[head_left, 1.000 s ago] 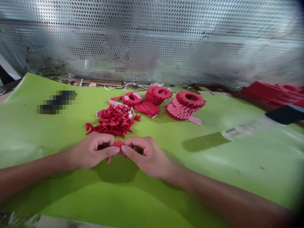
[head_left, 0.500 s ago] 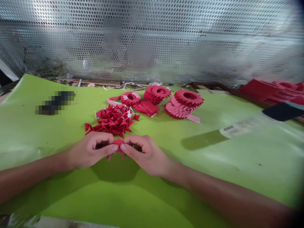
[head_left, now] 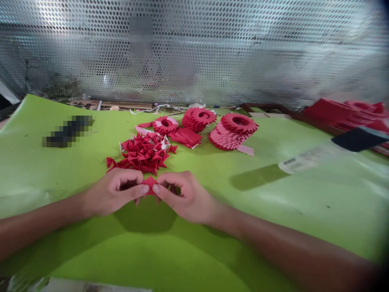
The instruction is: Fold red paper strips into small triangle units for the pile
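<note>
Between my two hands is a small folded red paper piece, its pointed tip facing up. My left hand pinches its left side between thumb and fingers. On its right side, my right hand grips it the same way, and the two thumbs nearly meet. Just beyond my fingers lies a heap of folded red paper triangles, a few of them white. Behind the heap are a stack of flat red papers and a small red and pink ring.
A red ring stack and a taller red and pink one stand farther back. To the right lies a clear bottle with a dark cap. Red paper pieces fill the far right. A blurred dark object lies left on the green table.
The whole view has shifted slightly, so everything appears a little farther left and up. Both hands keep their hold on the red paper piece.
</note>
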The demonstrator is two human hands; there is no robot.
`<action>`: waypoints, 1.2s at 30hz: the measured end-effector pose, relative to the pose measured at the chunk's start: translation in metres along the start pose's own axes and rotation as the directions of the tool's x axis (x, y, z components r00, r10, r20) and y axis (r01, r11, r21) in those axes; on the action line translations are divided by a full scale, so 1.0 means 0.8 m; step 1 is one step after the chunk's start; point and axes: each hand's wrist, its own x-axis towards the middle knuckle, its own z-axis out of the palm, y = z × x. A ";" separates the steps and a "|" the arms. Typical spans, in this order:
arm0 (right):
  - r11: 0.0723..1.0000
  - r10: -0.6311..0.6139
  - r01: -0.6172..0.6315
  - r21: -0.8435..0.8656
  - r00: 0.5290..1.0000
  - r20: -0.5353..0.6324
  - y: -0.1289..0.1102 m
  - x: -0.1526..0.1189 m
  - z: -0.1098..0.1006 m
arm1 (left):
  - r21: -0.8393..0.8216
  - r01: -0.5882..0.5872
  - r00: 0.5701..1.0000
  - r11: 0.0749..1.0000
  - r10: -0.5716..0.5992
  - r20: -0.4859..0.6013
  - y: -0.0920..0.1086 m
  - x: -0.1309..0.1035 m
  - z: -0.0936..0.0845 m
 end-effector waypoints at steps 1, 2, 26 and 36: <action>1.000 -0.004 0.004 0.000 1.000 0.002 0.000 0.000 0.000 | -0.003 -0.003 1.000 1.000 0.003 0.002 0.000 0.000 0.000; 1.000 -0.008 0.008 0.001 1.000 0.005 0.000 0.000 0.000 | -0.007 -0.005 1.000 1.000 0.005 0.006 0.000 0.000 0.000; 0.988 0.105 -0.102 0.118 0.994 -0.015 -0.004 -0.002 -0.001 | 0.141 -0.078 0.996 0.987 0.083 -0.028 0.009 -0.006 -0.006; 0.962 0.112 -0.143 0.231 0.984 0.141 0.000 0.002 0.000 | 0.616 -0.531 0.746 0.582 0.666 0.014 -0.001 -0.013 -0.005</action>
